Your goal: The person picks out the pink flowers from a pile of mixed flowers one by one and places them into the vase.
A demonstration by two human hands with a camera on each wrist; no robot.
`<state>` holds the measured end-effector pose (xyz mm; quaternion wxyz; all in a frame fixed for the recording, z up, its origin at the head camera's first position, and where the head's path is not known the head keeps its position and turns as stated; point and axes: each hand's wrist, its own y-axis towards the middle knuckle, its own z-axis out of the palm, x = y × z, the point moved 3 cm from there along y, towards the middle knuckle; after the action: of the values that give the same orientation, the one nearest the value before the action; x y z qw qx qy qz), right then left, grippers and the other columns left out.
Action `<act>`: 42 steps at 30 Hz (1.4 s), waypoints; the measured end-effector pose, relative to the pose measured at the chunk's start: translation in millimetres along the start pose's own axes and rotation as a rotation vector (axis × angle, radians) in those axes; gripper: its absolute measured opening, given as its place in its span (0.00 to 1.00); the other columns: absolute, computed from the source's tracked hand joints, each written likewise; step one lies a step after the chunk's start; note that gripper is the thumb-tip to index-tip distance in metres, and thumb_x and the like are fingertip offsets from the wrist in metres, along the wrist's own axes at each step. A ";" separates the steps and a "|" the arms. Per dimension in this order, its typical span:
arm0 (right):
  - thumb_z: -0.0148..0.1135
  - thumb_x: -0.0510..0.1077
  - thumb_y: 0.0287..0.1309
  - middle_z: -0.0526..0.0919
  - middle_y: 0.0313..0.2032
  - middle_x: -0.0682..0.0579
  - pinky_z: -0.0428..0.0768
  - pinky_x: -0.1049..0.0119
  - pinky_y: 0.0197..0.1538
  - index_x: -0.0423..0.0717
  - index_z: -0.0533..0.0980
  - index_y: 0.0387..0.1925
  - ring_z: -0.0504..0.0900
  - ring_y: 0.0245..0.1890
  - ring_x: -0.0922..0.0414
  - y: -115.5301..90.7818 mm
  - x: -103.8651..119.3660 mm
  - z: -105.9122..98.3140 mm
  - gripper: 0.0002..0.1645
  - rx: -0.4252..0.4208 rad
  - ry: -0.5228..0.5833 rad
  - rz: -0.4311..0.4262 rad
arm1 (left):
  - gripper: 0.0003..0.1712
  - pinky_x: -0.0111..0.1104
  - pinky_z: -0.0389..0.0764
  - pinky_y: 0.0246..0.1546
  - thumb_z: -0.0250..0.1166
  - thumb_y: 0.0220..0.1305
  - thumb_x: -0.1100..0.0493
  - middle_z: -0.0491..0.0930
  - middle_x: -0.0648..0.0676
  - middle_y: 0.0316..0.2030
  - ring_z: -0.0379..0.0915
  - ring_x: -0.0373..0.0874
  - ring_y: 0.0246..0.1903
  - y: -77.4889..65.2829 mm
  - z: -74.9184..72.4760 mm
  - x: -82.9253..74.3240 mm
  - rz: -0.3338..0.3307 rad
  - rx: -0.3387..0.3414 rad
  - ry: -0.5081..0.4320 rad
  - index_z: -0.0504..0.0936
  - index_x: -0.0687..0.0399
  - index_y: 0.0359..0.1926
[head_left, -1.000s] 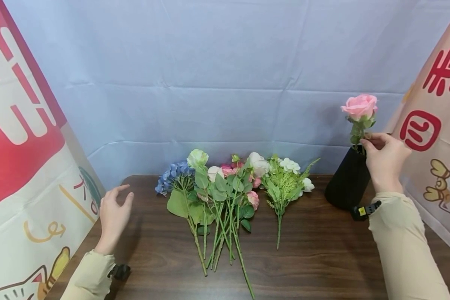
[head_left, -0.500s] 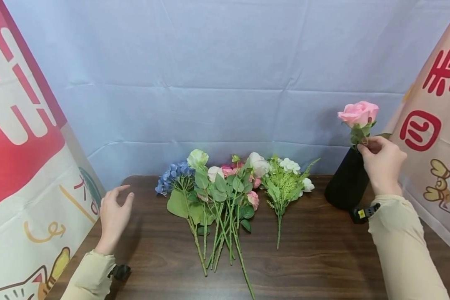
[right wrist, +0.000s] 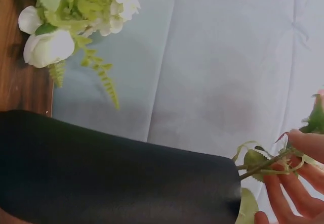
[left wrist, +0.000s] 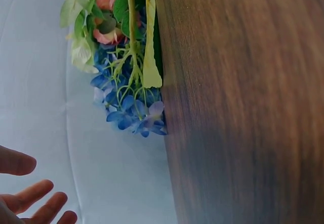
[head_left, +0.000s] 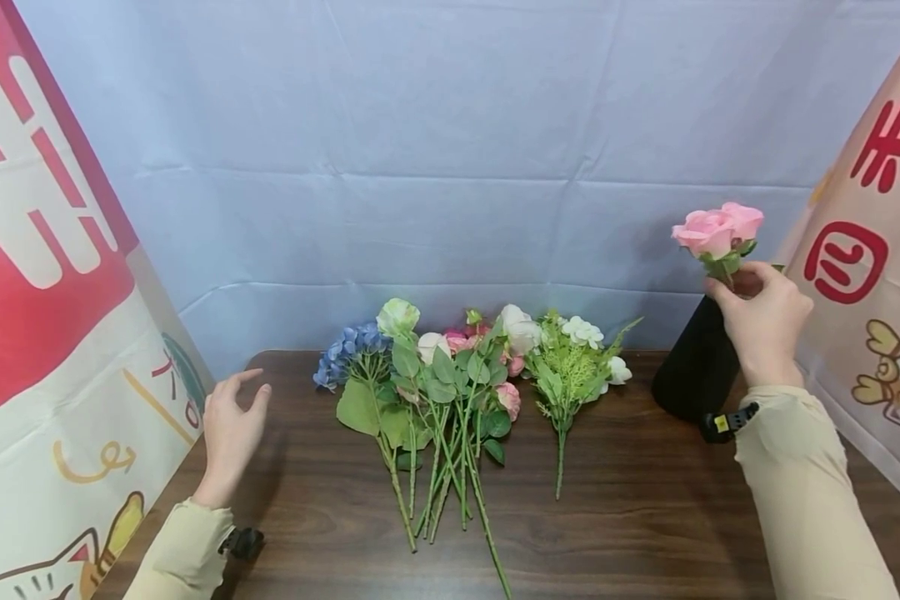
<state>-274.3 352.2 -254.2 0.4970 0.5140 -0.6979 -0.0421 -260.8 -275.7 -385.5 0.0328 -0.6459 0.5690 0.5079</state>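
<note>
A person's right hand (head_left: pixel 771 321) is pinching a green stem (right wrist: pixel 266 165) between thumb and fingers just above the mouth of a black vase (head_left: pixel 694 367), where two pink roses (head_left: pixel 708 232) are showing side by side, with stems running down inside. Near the left edge of the table (head_left: pixel 607 525), the left hand (head_left: pixel 231 425) is holding nothing, its fingers loosely extended and parted from the thumb. Between the hands, a blue hydrangea (head_left: pixel 350 354), a heap of mixed flowers (head_left: pixel 444 371) and a green bunch with white blossoms (head_left: pixel 567 375) are lying on that same table.
</note>
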 end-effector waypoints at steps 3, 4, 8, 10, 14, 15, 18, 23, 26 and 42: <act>0.60 0.60 0.47 0.80 0.44 0.42 0.56 0.59 0.59 0.47 0.74 0.49 0.75 0.47 0.51 2.8 3.5 1.4 0.31 -0.047 0.022 0.004 | 0.16 0.46 0.61 0.41 0.59 0.56 0.58 0.73 0.62 0.47 0.64 0.58 0.44 0.7 0.0 0.4 0.002 -0.002 -0.001 0.77 0.56 0.47; 0.60 0.60 0.46 0.80 0.44 0.43 0.56 0.60 0.59 0.48 0.74 0.49 0.76 0.46 0.52 3.6 4.2 2.0 0.30 -0.057 0.025 0.001 | 0.16 0.46 0.61 0.42 0.59 0.56 0.58 0.73 0.62 0.47 0.64 0.58 0.45 1.1 -0.1 0.5 0.003 -0.002 -0.002 0.77 0.57 0.47; 0.61 0.59 0.46 0.79 0.45 0.42 0.54 0.61 0.60 0.47 0.74 0.50 0.76 0.46 0.51 6.9 6.0 5.2 0.31 -0.053 0.025 -0.005 | 0.16 0.46 0.61 0.42 0.58 0.57 0.57 0.73 0.61 0.48 0.64 0.57 0.45 1.5 0.1 1.6 0.002 -0.003 -0.001 0.77 0.55 0.47; 0.60 0.59 0.47 0.79 0.45 0.42 0.53 0.60 0.60 0.46 0.74 0.49 0.76 0.46 0.51 8.4 6.5 6.9 0.31 -0.048 0.027 -0.010 | 0.16 0.46 0.62 0.42 0.58 0.57 0.57 0.73 0.61 0.48 0.64 0.56 0.45 1.4 0.3 2.1 0.000 -0.003 -0.002 0.77 0.54 0.47; 0.61 0.59 0.47 0.81 0.42 0.43 0.55 0.61 0.59 0.45 0.76 0.46 0.78 0.38 0.61 10.7 6.5 7.9 0.29 -0.063 0.048 -0.021 | 0.16 0.46 0.62 0.41 0.58 0.56 0.57 0.73 0.60 0.48 0.64 0.56 0.45 1.3 0.6 2.3 -0.004 -0.002 -0.002 0.77 0.54 0.47; 0.61 0.58 0.47 0.81 0.41 0.42 0.56 0.61 0.58 0.45 0.77 0.46 0.77 0.34 0.65 11.2 6.0 7.7 0.28 -0.066 0.055 -0.022 | 0.16 0.46 0.62 0.41 0.58 0.56 0.58 0.73 0.61 0.48 0.64 0.56 0.45 1.4 0.8 2.2 -0.003 -0.001 -0.004 0.77 0.54 0.47; 0.62 0.58 0.46 0.83 0.34 0.49 0.60 0.61 0.56 0.45 0.78 0.44 0.66 0.26 0.79 12.1 3.5 6.6 0.27 -0.085 0.062 -0.022 | 0.16 0.46 0.62 0.41 0.58 0.57 0.58 0.73 0.61 0.48 0.63 0.57 0.45 1.5 0.6 1.2 0.000 0.001 -0.005 0.77 0.55 0.47; 0.62 0.57 0.46 0.81 0.28 0.53 0.59 0.60 0.55 0.43 0.79 0.42 0.61 0.24 0.81 11.8 -2.4 4.8 0.26 -0.105 0.047 -0.027 | 0.16 0.46 0.62 0.41 0.58 0.57 0.57 0.73 0.60 0.48 0.63 0.56 0.45 1.3 0.8 1.6 -0.005 0.007 0.002 0.77 0.53 0.47; 0.62 0.58 0.46 0.82 0.35 0.43 0.57 0.59 0.56 0.44 0.79 0.43 0.63 0.28 0.76 11.2 -6.3 3.8 0.27 -0.093 0.020 -0.008 | 0.16 0.45 0.62 0.41 0.58 0.57 0.57 0.73 0.60 0.48 0.63 0.56 0.45 0.9 1.0 2.5 -0.011 0.009 0.004 0.77 0.52 0.48; 0.57 0.56 0.51 0.79 0.40 0.35 0.55 0.50 0.56 0.38 0.77 0.44 0.69 0.46 0.44 7.8 -23.5 2.1 0.28 0.007 -0.066 0.005 | 0.16 0.46 0.62 0.41 0.58 0.57 0.56 0.73 0.60 0.48 0.63 0.56 0.45 0.0 1.3 2.2 -0.018 0.013 0.007 0.77 0.52 0.48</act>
<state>-281.6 372.8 -266.1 0.4721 0.5124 -0.7152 -0.0555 -262.0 -276.4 -387.7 0.0394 -0.6526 0.5666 0.5015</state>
